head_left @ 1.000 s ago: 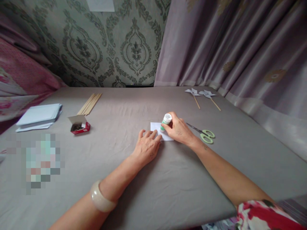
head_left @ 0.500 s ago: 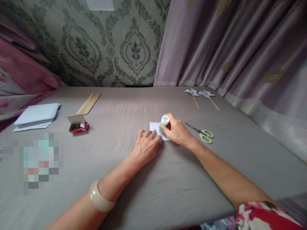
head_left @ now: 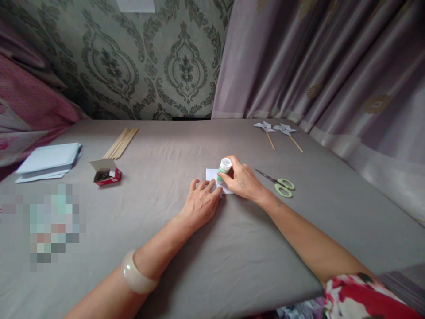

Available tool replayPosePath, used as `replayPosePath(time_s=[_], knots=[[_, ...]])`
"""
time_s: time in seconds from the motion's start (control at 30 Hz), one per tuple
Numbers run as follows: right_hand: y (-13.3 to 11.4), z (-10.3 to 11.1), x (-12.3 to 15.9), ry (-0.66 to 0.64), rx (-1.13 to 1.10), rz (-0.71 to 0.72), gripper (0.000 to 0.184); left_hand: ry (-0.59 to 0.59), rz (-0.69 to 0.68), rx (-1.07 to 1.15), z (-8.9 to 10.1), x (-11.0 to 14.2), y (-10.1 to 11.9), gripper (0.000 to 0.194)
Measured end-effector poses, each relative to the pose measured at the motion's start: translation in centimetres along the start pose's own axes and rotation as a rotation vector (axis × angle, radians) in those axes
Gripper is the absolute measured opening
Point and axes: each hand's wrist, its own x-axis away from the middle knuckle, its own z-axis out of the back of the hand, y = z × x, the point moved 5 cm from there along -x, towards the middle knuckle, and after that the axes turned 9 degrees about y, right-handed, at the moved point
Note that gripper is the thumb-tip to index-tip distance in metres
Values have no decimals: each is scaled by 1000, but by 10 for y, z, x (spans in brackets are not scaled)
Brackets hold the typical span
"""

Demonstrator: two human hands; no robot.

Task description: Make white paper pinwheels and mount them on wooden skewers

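A small white sheet of paper (head_left: pixel 210 173) lies on the grey cloth in front of me. My right hand (head_left: pixel 241 178) grips a white and green glue stick (head_left: pixel 225 168) and holds it nearly upright over the paper, its lower end against or just above the sheet. My left hand (head_left: pixel 202 199) rests at the paper's near left edge, palm down with its fingers spread and fingertips on the sheet. Part of the paper is hidden under both hands. Right of my right hand lie scissors (head_left: pixel 280 186) with light green handles.
Two paper pinwheels (head_left: pixel 265 127) on sticks lie at the back right. At the left are a stack of white paper (head_left: pixel 49 157), several wooden sticks (head_left: pixel 121 144) and an open red box (head_left: pixel 108 176) with small pieces inside. A blurred patch (head_left: pixel 53 221) covers something at the near left.
The whole view has shifted slightly. My right hand still holds the glue stick over the paper, and my left hand stays on the sheet.
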Motion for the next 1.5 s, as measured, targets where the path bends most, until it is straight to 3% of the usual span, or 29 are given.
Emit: replayPosePath(time_s=[0.4,0.57,0.63,0.77,0.9,1.0,1.07,1.13,1.27,1.4,1.5], knots=[[-2,-1,2,-28,-2,4,33,-4,10,13,2,-1,1,22],[6,0,0,51,-77,-59,31,-5,8,15,2,-1,0,23],[13,10,-1,157,-293,-163,31,-1,15,38,2,0,-1,24],[28,38,-4,348,-941,-431,27,40,37,122,3,1,-5,27],[41,48,6,362,-1362,-731,17,184,117,206,14,-1,-9,23],[43,30,28,267,-1581,-988,11,344,300,394,25,-3,-18,22],[36,12,44,145,-1674,-1079,9,387,423,599,27,-4,-22,24],[22,-7,58,-2,-1745,-1147,8,372,521,799,24,-4,-22,30],[-6,-31,79,-136,-1825,-1217,15,282,636,1128,13,-1,-7,39],[-25,-37,94,-346,-1785,-1177,35,245,758,1311,12,5,-2,35],[-33,-35,103,-543,-1640,-1010,32,391,835,1276,21,9,-20,35]])
